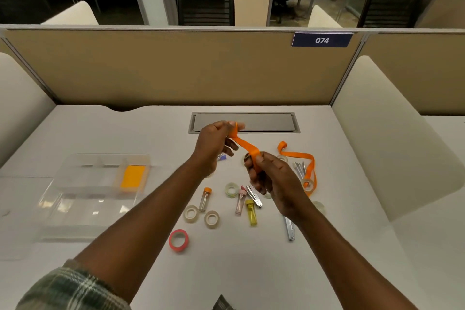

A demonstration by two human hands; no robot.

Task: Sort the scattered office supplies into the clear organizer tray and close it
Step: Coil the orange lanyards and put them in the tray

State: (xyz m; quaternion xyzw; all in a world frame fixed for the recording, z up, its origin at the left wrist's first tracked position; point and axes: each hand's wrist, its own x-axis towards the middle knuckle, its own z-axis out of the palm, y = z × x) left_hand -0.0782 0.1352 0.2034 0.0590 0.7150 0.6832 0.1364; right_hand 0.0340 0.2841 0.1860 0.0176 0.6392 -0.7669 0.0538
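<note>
Above the table's middle, my left hand (214, 143) pinches one end of an orange ribbon (245, 146), and my right hand (270, 173) grips the same strip lower down. The ribbon's free length trails right over the table. The clear organizer tray (100, 176) stands open at the left, an orange pad (132, 175) in its right compartment and its lid (83, 214) lying flat in front. Scattered below my hands are clear tape rolls (190, 213), a pink tape roll (178, 239), small capped vials (205, 199), a yellow vial (251, 212) and metal clips (254, 196).
A beige partition (176, 68) closes off the desk's far side. A grey cable hatch (244, 122) is set into the table just behind my hands. Padded side panels (392, 133) rise at the right and left. A metal staple strip (289, 230) lies under my right forearm.
</note>
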